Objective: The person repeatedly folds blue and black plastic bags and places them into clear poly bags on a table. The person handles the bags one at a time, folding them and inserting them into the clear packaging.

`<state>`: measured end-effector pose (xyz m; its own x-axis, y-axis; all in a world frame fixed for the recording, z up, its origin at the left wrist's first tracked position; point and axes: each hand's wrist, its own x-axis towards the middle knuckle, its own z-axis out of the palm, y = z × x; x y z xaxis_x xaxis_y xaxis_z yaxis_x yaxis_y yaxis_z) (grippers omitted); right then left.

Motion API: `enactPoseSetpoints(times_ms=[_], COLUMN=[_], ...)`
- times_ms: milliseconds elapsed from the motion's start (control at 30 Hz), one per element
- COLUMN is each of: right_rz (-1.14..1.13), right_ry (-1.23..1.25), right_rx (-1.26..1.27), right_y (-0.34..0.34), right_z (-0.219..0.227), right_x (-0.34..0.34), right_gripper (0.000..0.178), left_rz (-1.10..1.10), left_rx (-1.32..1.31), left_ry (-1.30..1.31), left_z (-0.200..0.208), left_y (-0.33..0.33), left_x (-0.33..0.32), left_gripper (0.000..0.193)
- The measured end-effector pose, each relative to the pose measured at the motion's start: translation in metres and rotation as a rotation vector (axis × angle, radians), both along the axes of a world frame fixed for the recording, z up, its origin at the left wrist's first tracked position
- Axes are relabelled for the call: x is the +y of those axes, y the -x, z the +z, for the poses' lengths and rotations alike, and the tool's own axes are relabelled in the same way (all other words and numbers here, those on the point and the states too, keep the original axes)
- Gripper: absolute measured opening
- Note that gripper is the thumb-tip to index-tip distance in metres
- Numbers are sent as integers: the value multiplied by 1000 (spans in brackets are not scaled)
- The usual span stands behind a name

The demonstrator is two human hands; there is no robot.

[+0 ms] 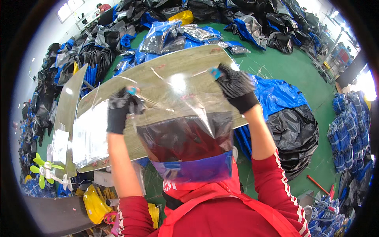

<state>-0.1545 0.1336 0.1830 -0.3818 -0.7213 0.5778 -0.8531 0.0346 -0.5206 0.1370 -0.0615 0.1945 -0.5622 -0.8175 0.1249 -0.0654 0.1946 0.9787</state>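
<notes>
Ringed by heaps of black and blue bundles (90, 67), with a glossy olive-brown table (205, 57) spread in front and a rounded black-and-blue pile (292, 130) just past its right side. Holding up a plastic sheet (189, 138) of clear, black and blue bands between chest and table, hiding part of the near edge. Gripping the clear part in a narrow, closed pinch of gloved left hand (123, 106) and gloved right hand (237, 87), set well apart, though too blurred to tell exact fingertip contact, with a small green fan (46, 171) near the table's left end.
</notes>
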Motion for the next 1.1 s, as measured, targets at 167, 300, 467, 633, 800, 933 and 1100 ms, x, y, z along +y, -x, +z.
enactPoseSetpoints(times_ms=[167,300,467,633,800,933,1100], right_rz=[-567,-869,355,570,625,601,-433], right_ry=[-456,-355,-53,-376,-296,-218,-264], right_rx=[17,644,112,240,337,342,-251], right_y=[98,149,21,-83,-76,-48,87], right_z=[-77,-86,-126,-100,-106,-130,-24], right_x=[0,13,-88,-155,-168,-185,-129], right_gripper=[39,44,28,17,22,28,26], left_rz=[-1,53,-127,-165,-156,-144,-92], left_rx=[-11,472,-180,-29,-123,-92,175], left_ry=[-657,-979,-175,-228,-134,-121,-535], left_z=[-161,-196,-175,-155,-135,-134,-155], left_y=[8,-14,-2,12,10,12,3], left_x=[-42,-43,-37,-40,-30,-26,-41], left_gripper=[23,30,27,29,30,28,33])
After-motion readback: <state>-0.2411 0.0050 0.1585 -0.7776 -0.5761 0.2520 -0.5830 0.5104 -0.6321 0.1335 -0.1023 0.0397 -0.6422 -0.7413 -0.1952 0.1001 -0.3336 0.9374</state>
